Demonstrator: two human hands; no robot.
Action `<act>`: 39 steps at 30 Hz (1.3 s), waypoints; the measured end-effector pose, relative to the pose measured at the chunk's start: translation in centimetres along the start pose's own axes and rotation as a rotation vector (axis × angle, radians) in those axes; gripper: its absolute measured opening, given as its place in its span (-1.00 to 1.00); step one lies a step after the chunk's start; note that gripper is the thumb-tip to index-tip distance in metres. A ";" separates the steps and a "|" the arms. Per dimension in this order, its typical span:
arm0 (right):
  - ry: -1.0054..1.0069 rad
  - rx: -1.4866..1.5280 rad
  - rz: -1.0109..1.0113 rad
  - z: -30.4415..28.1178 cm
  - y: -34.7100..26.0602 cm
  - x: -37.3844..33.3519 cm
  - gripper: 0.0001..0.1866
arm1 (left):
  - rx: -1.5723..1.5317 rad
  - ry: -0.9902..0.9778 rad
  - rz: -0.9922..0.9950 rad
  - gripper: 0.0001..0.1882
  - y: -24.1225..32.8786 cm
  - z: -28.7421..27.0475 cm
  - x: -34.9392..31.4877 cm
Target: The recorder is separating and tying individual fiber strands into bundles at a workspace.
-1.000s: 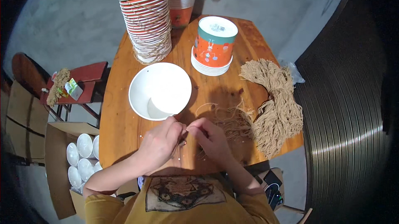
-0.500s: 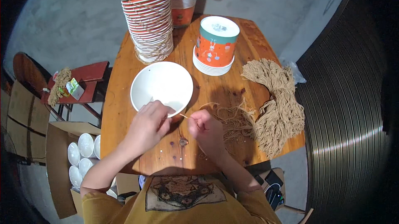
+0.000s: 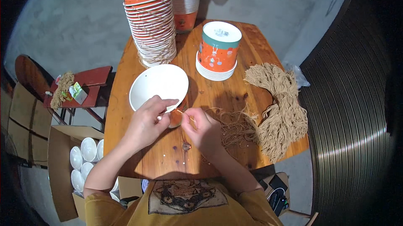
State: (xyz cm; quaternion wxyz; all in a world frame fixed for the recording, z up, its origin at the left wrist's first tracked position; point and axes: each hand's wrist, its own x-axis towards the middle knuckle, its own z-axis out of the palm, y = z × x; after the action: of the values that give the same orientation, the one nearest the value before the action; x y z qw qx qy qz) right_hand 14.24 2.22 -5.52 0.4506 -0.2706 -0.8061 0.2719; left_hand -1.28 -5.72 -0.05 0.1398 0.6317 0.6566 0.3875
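Observation:
A paper bucket (image 3: 157, 84), white inside and orange outside, tilts on the table with its mouth toward me. My left hand (image 3: 145, 122) grips its near rim, fingers closed over the edge. Just right of that rim, my right hand (image 3: 203, 131) pinches a thin tan string (image 3: 180, 111), whose end reaches the bucket's edge. How the string meets the rim is partly hidden by my fingers. Beyond my right hand lie loose tan strings (image 3: 234, 128) in a tangle, beside a thick bundle of the same string (image 3: 280, 133).
Behind the bucket rises a tall stack of orange buckets (image 3: 150, 26) draped with strings; another stack (image 3: 184, 1) stands behind it. Several nested buckets (image 3: 218, 56) sit upside down. At lower left, a cardboard box (image 3: 58, 159) holds white buckets. A red bench (image 3: 96, 77) stands left.
The bucket has tipped further and shifted slightly left, showing some of its orange outside. My right hand has moved a little left, closer to the rim, with the string.

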 end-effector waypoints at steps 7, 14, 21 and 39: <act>0.053 -0.016 -0.063 0.4 0.2 0.3 -0.87 | 0.005 -0.026 -0.017 -0.63 0.2 0.0 0.1; 0.070 -0.061 -0.100 0.7 0.1 0.5 -0.87 | 0.017 -0.028 -0.020 -0.63 0.2 0.0 0.1; 0.061 -0.082 -0.094 0.8 0.2 0.3 -0.88 | 0.030 -0.047 -0.025 -0.60 0.4 0.1 0.3; 0.082 -0.115 -0.136 0.6 0.0 0.3 -0.87 | 0.056 -0.054 -0.004 -0.60 0.7 0.3 0.3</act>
State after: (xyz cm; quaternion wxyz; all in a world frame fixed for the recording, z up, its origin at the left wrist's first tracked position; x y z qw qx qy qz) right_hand 13.60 2.30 -5.56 0.4844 -0.2516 -0.8177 0.1827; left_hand -0.64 -5.41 0.28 0.1406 0.6441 0.6646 0.3517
